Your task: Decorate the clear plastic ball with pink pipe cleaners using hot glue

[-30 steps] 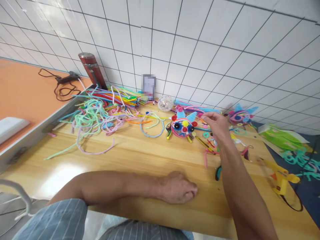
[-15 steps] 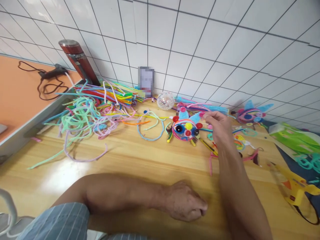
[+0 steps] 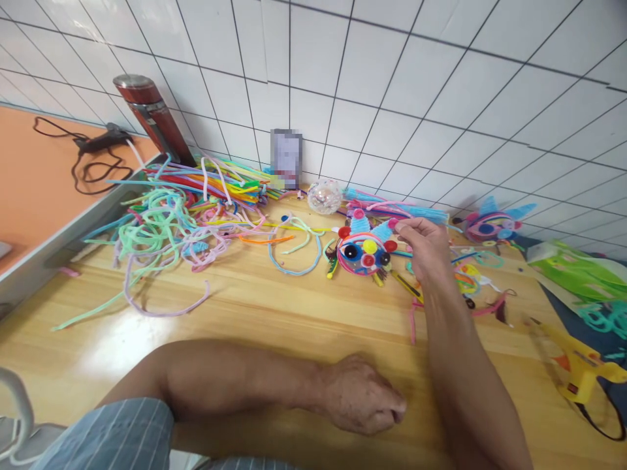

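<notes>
A round pipe-cleaner animal face (image 3: 360, 256) with blue ears, a pink rim and colourful buttons and pom-poms stands toward the back of the table. My right hand (image 3: 426, 240) reaches over to it, thumb and forefinger pinching the pink tip (image 3: 392, 224) of its right ear. Near the front edge rests my left hand (image 3: 365, 396), curled into a fist, with nothing showing in it. A yellow utility knife (image 3: 405, 286) lies beside the face, close to my right forearm.
Tangled pipe cleaners (image 3: 151, 228) spread over the left side, below a red flask (image 3: 154, 117). A phone (image 3: 287, 158) and a clear ball (image 3: 325, 196) are by the tiled wall. At right are a second animal face (image 3: 492, 226) and a yellow glue gun (image 3: 580, 369).
My right hand has shifted very slightly left, still at the ear tip. The animal face and my left fist look the same.
</notes>
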Action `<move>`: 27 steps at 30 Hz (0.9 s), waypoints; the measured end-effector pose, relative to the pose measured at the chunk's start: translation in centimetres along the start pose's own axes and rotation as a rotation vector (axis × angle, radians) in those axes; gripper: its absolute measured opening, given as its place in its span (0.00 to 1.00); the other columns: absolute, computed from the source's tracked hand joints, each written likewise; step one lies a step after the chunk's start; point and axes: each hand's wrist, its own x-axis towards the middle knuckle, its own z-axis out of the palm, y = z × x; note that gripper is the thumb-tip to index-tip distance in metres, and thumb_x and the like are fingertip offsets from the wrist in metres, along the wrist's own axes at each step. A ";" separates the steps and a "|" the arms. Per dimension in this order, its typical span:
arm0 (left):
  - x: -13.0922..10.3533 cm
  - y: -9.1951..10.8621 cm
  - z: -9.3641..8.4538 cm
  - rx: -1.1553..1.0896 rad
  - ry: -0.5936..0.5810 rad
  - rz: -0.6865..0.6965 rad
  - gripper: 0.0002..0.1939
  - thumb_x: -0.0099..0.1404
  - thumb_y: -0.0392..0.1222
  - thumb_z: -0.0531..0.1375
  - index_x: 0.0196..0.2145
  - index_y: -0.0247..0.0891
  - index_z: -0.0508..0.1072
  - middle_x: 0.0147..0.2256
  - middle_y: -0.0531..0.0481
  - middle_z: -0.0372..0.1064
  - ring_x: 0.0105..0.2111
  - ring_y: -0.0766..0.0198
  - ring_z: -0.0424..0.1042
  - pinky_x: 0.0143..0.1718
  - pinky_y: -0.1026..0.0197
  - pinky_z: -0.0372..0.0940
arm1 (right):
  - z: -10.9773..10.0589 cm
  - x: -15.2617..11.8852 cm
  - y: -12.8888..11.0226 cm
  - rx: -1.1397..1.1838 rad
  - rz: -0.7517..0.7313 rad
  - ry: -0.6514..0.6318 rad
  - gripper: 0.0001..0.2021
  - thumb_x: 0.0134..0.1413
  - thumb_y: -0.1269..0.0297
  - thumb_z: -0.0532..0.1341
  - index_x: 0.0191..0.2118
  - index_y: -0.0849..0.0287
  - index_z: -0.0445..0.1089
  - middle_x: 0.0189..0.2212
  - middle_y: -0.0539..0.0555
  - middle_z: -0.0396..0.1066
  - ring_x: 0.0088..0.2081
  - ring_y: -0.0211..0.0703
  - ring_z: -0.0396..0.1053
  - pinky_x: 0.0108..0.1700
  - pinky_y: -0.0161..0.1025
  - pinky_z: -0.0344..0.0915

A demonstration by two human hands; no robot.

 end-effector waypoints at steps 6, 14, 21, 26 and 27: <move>0.1 -0.5 0.7 -0.088 0.051 -0.019 0.08 0.72 0.38 0.58 0.43 0.40 0.78 0.39 0.52 0.85 0.38 0.64 0.82 0.31 0.63 0.64 | -0.3 0.0 -0.5 0.014 -0.008 0.000 0.08 0.40 0.60 0.74 0.26 0.54 0.77 0.26 0.48 0.76 0.29 0.38 0.67 0.33 0.38 0.65; 0.1 -0.6 -0.3 -0.662 0.407 -0.249 0.06 0.69 0.36 0.58 0.42 0.36 0.74 0.26 0.58 0.65 0.25 0.71 0.62 0.30 0.68 0.60 | -3.8 -5.4 -4.7 -0.076 0.010 -0.083 0.09 0.44 0.58 0.75 0.27 0.53 0.76 0.25 0.49 0.75 0.27 0.39 0.67 0.32 0.39 0.65; 0.1 0.2 -2.9 -1.068 0.775 -0.355 0.22 0.67 0.56 0.66 0.47 0.38 0.67 0.37 0.55 0.64 0.33 0.70 0.62 0.37 0.64 0.61 | -7.1 -16.0 -3.9 -0.238 0.161 -0.241 0.13 0.47 0.50 0.75 0.28 0.52 0.78 0.25 0.51 0.77 0.28 0.43 0.71 0.31 0.40 0.68; 0.3 -0.1 -2.7 -1.091 0.688 -0.308 0.25 0.66 0.62 0.67 0.44 0.36 0.71 0.33 0.56 0.65 0.29 0.71 0.60 0.34 0.64 0.58 | -7.1 -19.2 -2.1 -0.185 0.246 -0.176 0.14 0.43 0.49 0.76 0.27 0.52 0.77 0.23 0.50 0.75 0.27 0.42 0.67 0.30 0.39 0.65; 0.3 -0.2 -2.5 -1.095 0.662 -0.303 0.26 0.66 0.64 0.67 0.44 0.36 0.72 0.32 0.56 0.65 0.28 0.72 0.59 0.32 0.64 0.57 | -7.1 -19.5 -1.9 -0.173 0.250 -0.172 0.14 0.43 0.49 0.76 0.27 0.52 0.77 0.23 0.50 0.75 0.27 0.41 0.67 0.30 0.39 0.64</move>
